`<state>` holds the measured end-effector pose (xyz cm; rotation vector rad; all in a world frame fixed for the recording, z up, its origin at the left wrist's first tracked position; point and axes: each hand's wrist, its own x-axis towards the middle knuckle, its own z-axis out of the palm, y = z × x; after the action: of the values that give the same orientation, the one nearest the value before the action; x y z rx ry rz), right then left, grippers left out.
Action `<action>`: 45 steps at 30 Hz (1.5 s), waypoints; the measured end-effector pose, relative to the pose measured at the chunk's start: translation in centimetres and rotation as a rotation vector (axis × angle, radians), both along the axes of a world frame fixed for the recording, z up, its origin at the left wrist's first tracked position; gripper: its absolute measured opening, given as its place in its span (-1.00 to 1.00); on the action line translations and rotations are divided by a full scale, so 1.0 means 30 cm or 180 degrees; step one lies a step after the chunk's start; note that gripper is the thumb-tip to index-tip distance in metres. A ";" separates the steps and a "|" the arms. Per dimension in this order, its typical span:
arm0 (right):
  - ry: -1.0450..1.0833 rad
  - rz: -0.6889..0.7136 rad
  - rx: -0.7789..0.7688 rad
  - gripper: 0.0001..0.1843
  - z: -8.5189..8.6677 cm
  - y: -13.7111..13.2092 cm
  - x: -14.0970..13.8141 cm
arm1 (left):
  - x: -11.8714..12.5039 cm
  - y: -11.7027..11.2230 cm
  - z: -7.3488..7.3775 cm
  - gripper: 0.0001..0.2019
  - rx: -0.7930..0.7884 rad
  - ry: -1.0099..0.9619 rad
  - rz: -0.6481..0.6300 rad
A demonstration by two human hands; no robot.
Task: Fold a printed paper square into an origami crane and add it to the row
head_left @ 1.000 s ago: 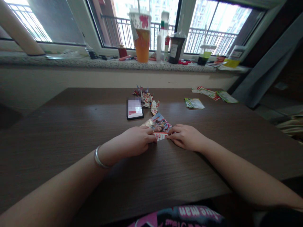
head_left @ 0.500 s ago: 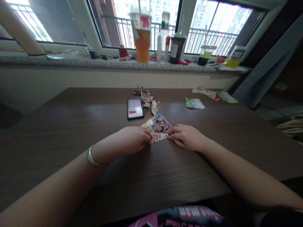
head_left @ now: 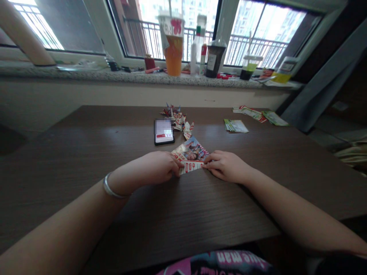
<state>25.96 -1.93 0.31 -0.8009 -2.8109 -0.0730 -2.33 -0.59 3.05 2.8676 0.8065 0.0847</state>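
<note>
Two bare hands are meeting at a printed paper (head_left: 191,152), which is lying on the table (head_left: 86,152) just nearer the person than the phone (head_left: 163,132). The left hand (head_left: 156,169), a bracelet (head_left: 110,188) on its wrist, is resting knuckles up, its fingers curled and pinching the paper's left edge. The right hand (head_left: 226,166) is lying palm down opposite, its fingertips closing on the paper's right corner. Small folded paper pieces (head_left: 177,117) are heaped just beyond the phone; a stack of cards (head_left: 235,125) is sitting well off to the phone's right.
</note>
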 end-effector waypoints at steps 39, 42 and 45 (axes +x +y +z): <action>0.0081 -0.0498 -0.0380 -0.76 0.023 0.039 0.096 | 0.055 -0.047 -0.075 -0.71 0.0644 -0.0092 0.0052; 0.0080 -0.0568 -0.0387 -0.75 0.014 0.049 0.108 | 0.056 -0.050 -0.091 -0.67 0.0733 -0.0156 0.0009; 0.0165 -0.0685 -0.0372 -0.74 -0.003 0.059 0.115 | 0.064 -0.054 -0.107 -0.66 0.0825 -0.0125 -0.0029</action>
<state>29.41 -0.14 0.22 -1.1134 -2.6906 0.0778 -0.42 -2.20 -0.16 3.0986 0.8306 0.2619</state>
